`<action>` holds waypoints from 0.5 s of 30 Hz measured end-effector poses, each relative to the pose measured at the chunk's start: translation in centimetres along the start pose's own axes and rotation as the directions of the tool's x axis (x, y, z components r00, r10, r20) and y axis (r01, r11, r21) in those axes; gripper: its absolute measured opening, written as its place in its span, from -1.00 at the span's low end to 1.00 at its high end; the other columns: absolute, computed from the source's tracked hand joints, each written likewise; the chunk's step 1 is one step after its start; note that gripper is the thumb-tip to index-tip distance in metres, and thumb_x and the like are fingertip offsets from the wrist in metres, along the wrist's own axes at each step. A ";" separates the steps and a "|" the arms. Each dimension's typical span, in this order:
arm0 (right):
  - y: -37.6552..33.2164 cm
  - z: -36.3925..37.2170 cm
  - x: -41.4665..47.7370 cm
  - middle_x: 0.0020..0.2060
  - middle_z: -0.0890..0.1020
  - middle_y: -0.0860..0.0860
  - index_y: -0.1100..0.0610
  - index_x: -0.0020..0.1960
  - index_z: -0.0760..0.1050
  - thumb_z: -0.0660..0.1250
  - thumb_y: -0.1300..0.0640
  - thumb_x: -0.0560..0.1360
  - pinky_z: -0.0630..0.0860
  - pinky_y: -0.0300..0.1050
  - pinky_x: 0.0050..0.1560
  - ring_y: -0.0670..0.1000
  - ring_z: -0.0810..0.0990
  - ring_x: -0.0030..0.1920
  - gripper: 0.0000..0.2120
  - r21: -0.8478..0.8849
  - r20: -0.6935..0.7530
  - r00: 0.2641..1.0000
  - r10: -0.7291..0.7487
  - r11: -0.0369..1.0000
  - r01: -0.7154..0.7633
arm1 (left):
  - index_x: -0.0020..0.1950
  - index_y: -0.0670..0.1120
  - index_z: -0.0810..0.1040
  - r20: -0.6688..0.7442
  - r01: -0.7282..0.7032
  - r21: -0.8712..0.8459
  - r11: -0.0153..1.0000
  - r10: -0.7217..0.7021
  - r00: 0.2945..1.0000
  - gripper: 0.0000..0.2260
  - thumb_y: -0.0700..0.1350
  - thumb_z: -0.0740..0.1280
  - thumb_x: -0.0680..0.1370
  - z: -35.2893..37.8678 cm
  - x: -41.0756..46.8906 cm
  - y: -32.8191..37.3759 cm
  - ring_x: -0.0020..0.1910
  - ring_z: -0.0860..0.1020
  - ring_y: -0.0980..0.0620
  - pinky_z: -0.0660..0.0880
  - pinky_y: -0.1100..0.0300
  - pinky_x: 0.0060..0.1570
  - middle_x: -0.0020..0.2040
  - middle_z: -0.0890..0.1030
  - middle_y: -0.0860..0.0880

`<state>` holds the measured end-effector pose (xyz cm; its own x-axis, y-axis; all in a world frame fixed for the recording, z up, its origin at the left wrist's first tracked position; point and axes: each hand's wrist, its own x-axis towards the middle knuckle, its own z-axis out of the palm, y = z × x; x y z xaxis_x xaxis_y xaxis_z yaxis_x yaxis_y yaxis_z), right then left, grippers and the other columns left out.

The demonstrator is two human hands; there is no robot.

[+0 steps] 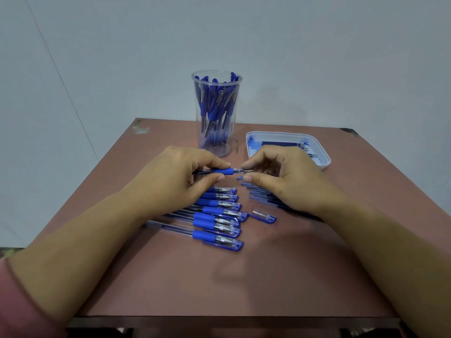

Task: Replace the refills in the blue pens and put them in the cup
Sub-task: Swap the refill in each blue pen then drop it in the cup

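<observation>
— Several things could go wrong here, biggest first. The table (292, 276) is crowded right under the wrists, so a forearm that drops could sweep things towards the near edge.
— And the cup (216, 113)?
— It's tall, clear and packed with blue pens, and it stands just behind the hands. A careless knuckle could tip it, I'd say. The white tray (325, 158) to its right holds spare refills (285, 143) and sits close to the right hand (280, 176).
— What about the row of pens (217, 215) below the left hand (175, 176)?
— They're capped and lie side by side. One nudge and they'd roll into the loose refills (258, 193) beside them, and then nobody could tell done from undone.
— And the one being worked on?
— The pen (223, 171) is held level in the air above that row, in front of the cup. It has a clear barrel with a dark refill inside, a blue rubber sleeve, and no cap. A stray cap (264, 215) lies alone nearby, probably its own.
— How is it gripped?
— The left thumb and forefinger pinch the blue sleeve, and the right thumb and forefinger pinch the little metal tip (246, 170).
— What's the riskiest bit?
— That tip. If the pinch slackens as it comes free, it drops into the clutter. I can't tell whether it's screwed tight or already loose.
</observation>
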<state>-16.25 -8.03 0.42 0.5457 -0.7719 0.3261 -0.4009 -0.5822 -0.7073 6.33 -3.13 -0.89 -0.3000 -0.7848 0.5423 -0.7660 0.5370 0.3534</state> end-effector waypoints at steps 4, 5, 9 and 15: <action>0.4 -1.0 0.0 -0.30 0.65 -0.10 -0.10 -0.17 0.60 0.52 0.21 0.39 0.54 -0.28 -0.19 -0.13 0.57 -0.30 -0.79 -0.014 0.001 1.000 0.004 1.000 -0.004 | 0.13 0.12 0.65 -0.003 0.020 0.015 1.000 -0.020 1.000 -0.80 0.00 0.43 0.52 -0.3 0.0 -0.5 -0.32 0.60 0.06 0.56 0.02 -0.28 -0.17 0.67 0.14; 0.5 -1.3 -0.1 -0.30 0.65 -0.13 -0.11 -0.16 0.60 0.52 0.19 0.40 0.51 -0.33 -0.19 -0.18 0.56 -0.30 -0.80 -0.028 0.020 1.000 0.011 1.000 -0.011 | 0.13 0.14 0.65 0.003 0.027 0.029 0.999 -0.027 1.000 -0.80 0.01 0.42 0.52 -0.4 0.1 -0.6 -0.31 0.60 0.06 0.57 0.03 -0.27 -0.17 0.67 0.14; 1.0 -2.1 -0.1 -0.25 0.64 -0.18 -0.13 -0.09 0.60 0.47 0.10 0.44 0.50 -0.36 -0.14 -0.17 0.57 -0.23 -0.86 -0.119 0.036 0.999 0.005 0.993 -0.001 | 0.13 0.14 0.65 -0.006 0.080 0.049 0.996 -0.080 0.997 -0.79 0.01 0.43 0.49 -1.1 0.1 -1.4 -0.30 0.59 0.07 0.58 0.01 -0.23 -0.15 0.68 0.13; 0.2 -1.7 -0.4 -0.19 0.61 -0.16 -0.10 -0.02 0.61 0.40 0.12 0.50 0.49 -0.32 -0.11 -0.15 0.57 -0.15 -0.87 -0.240 0.169 0.985 -0.043 0.967 0.084 | 0.12 0.12 0.65 -0.023 0.076 0.052 0.996 -0.075 0.997 -0.78 -0.03 0.45 0.49 -1.3 0.2 -1.6 -0.28 0.58 0.13 0.58 0.04 -0.24 -0.13 0.68 0.15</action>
<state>-17.80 -8.27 1.15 0.6790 -0.6917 0.2459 -0.5186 -0.6891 -0.5062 8.24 -3.75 -0.35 -0.2286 -0.8158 0.5313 -0.8153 0.4586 0.3534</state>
